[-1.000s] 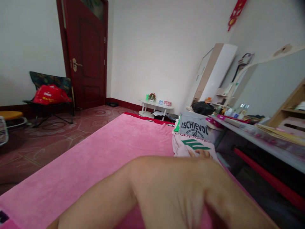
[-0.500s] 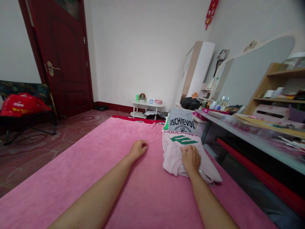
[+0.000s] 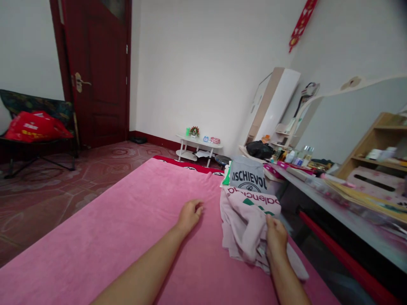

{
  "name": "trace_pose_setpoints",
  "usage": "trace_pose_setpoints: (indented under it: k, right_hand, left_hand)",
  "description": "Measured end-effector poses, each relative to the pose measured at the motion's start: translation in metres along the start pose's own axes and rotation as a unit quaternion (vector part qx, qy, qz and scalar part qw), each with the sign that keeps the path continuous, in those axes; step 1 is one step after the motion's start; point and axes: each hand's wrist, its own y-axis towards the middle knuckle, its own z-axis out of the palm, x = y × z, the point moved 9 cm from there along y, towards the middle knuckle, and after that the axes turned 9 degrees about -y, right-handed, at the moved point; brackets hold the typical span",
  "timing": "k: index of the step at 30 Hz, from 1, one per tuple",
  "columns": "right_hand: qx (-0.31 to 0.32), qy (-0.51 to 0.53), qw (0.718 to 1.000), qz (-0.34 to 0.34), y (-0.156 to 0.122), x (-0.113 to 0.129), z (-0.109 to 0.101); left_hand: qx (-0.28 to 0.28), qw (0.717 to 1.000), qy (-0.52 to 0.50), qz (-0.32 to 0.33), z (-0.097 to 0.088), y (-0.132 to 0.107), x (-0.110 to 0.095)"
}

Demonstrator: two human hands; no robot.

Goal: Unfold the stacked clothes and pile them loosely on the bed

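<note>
Fingers of the right hand [image 3: 277, 235] are closed on a bunched edge of the pale pink shirt [image 3: 246, 231]; that shirt lies near the right side of the pink blanket [image 3: 127, 220], rumpled, its printed letters and green design partly folded over; the left hand [image 3: 190, 216], to the shirt's left, is loosely curled, thumb apart from the fingers, with nothing seen in it; just beyond the shirt sits a grey shirt [image 3: 246, 167] with dark lettering; farther off stand a small white table [image 3: 200, 141] and a dark red door [image 3: 98, 76].
</note>
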Motion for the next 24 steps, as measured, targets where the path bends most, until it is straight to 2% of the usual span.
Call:
trace_pose_setpoints:
  k: [2, 4, 5, 7, 8, 9, 10, 11, 13, 14, 15, 16, 18, 19, 20, 21, 22, 24]
  right_hand:
    - [0.024, 0.13, 0.99, 0.04, -0.01, 0.02, 0.007]
    - [0.065, 0.225, 0.971, 0.059, -0.032, 0.057, 0.02]
    - [0.079, 0.263, 0.96, 0.059, -0.046, 0.08, 0.027]
    - [0.108, 0.307, 0.944, 0.055, -0.079, 0.124, 0.04]
    - [0.138, 0.313, 0.938, 0.049, -0.098, 0.145, 0.047]
    - [0.181, 0.307, 0.934, 0.039, -0.117, 0.164, 0.053]
    - [0.25, 0.286, 0.925, 0.016, -0.139, 0.184, 0.06]
    - [0.336, 0.257, 0.906, -0.01, -0.162, 0.203, 0.066]
    - [0.51, 0.181, 0.837, -0.072, -0.208, 0.23, 0.066]
    - [0.564, 0.141, 0.806, -0.107, -0.222, 0.238, 0.058]
    - [0.58, 0.102, 0.795, -0.146, -0.224, 0.243, 0.048]
    - [0.553, 0.065, 0.809, -0.188, -0.212, 0.246, 0.038]
    - [0.407, -0.002, 0.876, -0.258, -0.161, 0.241, 0.023]
    - [0.333, -0.028, 0.902, -0.272, -0.133, 0.231, 0.022]
    - [0.304, -0.051, 0.911, -0.273, -0.111, 0.215, 0.032]
    - [0.322, -0.072, 0.908, -0.259, -0.095, 0.194, 0.052]
    - [0.371, -0.08, 0.896, -0.228, -0.086, 0.168, 0.076]
    - [0.504, -0.09, 0.847, -0.142, -0.087, 0.117, 0.122]
  left_hand:
    - [-0.003, 0.998, -0.059, 0.0, 0.005, 0.0, -0.014]
    - [0.01, 0.98, -0.192, -0.056, 0.013, 0.002, -0.025]
    - [0.034, 0.954, -0.28, -0.101, 0.018, 0.002, -0.031]
    - [0.113, 0.874, -0.436, -0.18, 0.027, 0.002, -0.052]
    - [0.165, 0.838, -0.484, -0.192, 0.024, 0.003, -0.068]
    - [0.204, 0.818, -0.503, -0.187, 0.013, 0.004, -0.083]
    - [0.205, 0.829, -0.489, -0.179, -0.008, 0.007, -0.091]
    - [0.217, 0.849, -0.448, -0.175, -0.031, 0.009, -0.097]
    - [0.253, 0.887, -0.352, -0.161, -0.082, 0.008, -0.107]
    - [0.266, 0.902, -0.302, -0.156, -0.11, 0.006, -0.109]
    - [0.281, 0.913, -0.248, -0.157, -0.136, 0.001, -0.111]
    - [0.287, 0.923, -0.198, -0.161, -0.162, -0.004, -0.111]
    - [0.288, 0.934, -0.104, -0.185, -0.206, -0.018, -0.106]
    - [0.281, 0.939, -0.057, -0.192, -0.224, -0.026, -0.102]
    - [0.271, 0.943, -0.008, -0.192, -0.238, -0.033, -0.096]
    - [0.263, 0.946, 0.04, -0.184, -0.249, -0.041, -0.09]
    - [0.263, 0.945, 0.088, -0.172, -0.255, -0.051, -0.081]
    - [0.239, 0.941, 0.192, -0.142, -0.263, -0.067, -0.062]
